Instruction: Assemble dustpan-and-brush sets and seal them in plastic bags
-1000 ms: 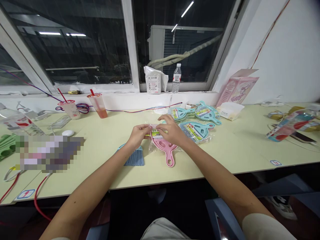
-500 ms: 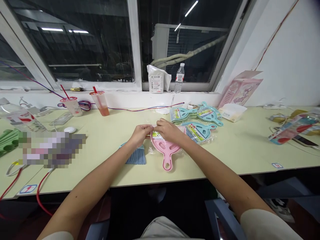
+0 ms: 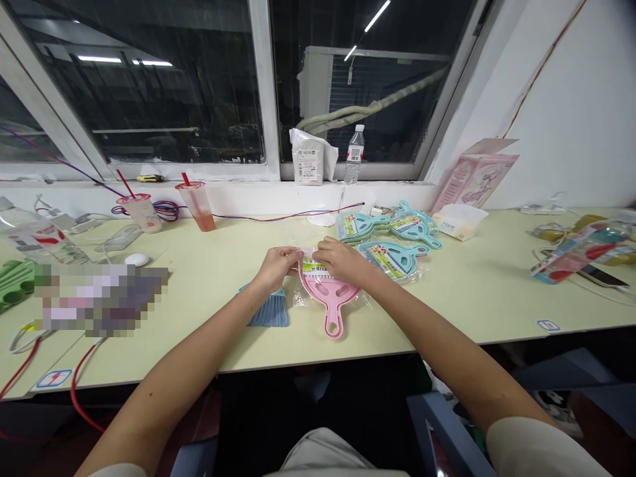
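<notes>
A pink dustpan (image 3: 332,299) in a clear plastic bag (image 3: 299,297) lies on the table, its handle towards me. My left hand (image 3: 276,266) pinches the bag's far left corner between thumb and fingers. Beside it, my right hand (image 3: 342,260) has its fingers closed on the bag's far edge and covers part of the dustpan. Between the two hands shows a yellow-green label (image 3: 314,266). Left of the dustpan, partly under my left wrist, is a small brush (image 3: 271,310) with blue-grey bristles.
Several bagged turquoise dustpans (image 3: 395,260) lie just beyond my right hand. Two cups with red straws (image 3: 197,207) stand at the back left. A tissue pack (image 3: 461,221), a pink box (image 3: 477,173) and a bottle lying down (image 3: 579,248) are on the right.
My right hand has shifted slightly right, away from my left hand, and more of the label shows between them. The left hand keeps its pinch.
</notes>
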`<state>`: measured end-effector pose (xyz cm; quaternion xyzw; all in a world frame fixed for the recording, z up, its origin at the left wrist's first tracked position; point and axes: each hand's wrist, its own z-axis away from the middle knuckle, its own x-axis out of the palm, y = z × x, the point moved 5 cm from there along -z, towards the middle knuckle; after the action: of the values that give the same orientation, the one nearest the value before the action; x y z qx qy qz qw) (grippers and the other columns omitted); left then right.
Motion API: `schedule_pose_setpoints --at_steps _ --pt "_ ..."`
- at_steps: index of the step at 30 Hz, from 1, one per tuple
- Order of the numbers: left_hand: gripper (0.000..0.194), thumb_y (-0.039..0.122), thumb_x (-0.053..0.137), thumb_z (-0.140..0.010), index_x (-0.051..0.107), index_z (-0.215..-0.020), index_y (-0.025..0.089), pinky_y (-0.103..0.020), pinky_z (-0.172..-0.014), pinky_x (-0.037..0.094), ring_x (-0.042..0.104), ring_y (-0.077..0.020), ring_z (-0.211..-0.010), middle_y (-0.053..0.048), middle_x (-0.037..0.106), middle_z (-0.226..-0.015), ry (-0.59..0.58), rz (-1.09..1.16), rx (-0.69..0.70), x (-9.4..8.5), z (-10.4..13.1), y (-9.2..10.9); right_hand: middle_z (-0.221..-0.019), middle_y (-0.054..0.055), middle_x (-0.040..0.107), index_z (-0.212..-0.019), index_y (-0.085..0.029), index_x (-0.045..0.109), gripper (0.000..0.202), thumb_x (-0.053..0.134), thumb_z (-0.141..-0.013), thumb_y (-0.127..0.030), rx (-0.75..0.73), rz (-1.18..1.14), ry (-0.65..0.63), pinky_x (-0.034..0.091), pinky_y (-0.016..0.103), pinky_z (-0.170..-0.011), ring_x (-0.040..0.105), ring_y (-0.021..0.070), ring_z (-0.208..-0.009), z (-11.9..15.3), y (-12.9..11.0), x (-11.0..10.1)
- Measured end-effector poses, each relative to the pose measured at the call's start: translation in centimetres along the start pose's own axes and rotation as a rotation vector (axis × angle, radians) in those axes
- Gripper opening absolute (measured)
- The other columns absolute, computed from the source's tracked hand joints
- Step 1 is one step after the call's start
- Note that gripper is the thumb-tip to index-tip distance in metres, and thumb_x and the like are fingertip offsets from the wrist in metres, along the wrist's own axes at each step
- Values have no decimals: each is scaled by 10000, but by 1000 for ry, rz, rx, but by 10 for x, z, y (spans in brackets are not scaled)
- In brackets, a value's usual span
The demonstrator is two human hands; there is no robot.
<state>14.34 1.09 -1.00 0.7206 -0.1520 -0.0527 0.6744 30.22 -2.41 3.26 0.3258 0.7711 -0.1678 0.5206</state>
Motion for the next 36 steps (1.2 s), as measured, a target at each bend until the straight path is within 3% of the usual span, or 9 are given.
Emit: schedule_pose_setpoints --at_steps 7,17,22,26,31,36 --pt "320 391 821 -697 734 -826 112 -340 -611 578 703 -227 -699 -106 730 -778 26 -43 10 -5 -2 2 -865 86 617 -902 -162 727 284 461 -990 -118 44 -68 53 419 338 -804 509 232 -909 18 18 0" --pt "336 404 824 -696 732 -833 111 -324 -585 572 711 -234 -699 -115 741 -799 49 -52 25 -16 -9 2 -821 85 619 -808 -162 697 314 446 -996 -136 130 6 24 435 353 -823 526 232 -894 52 48 3" --pt "337 408 826 -694 733 -831 114 -322 -586 574 711 -234 -704 -116 742 -801 48 -63 38 -16 -8 5 -845 90 635 -798 -172 702 327 439 -990 -147 256 -20 57 451 366 -854 562 236 -925 69 63 0" --pt "332 398 830 -686 723 -824 117 -331 -591 578 712 -237 -702 -111 737 -790 59 -47 33 -15 -8 3 -854 76 679 -835 -183 729 300 464 -974 -195 360 -174 143 461 362 -831 601 224 -878 77 67 -5" --pt "343 392 835 -685 717 -838 109 -329 -588 576 708 -229 -688 -107 727 -776 98 -18 36 -17 -9 3 -897 46 733 -886 -203 726 215 560 -899 -339 585 -559 347 486 337 -748 635 203 -787 85 79 1" --pt "346 386 834 -696 706 -850 104 -348 -619 597 721 -244 -751 -125 731 -823 126 43 26 -17 -7 7 -825 2 680 -1144 -220 592 375 590 -869 -475 741 -828 490 502 331 -697 642 193 -722 82 85 15"
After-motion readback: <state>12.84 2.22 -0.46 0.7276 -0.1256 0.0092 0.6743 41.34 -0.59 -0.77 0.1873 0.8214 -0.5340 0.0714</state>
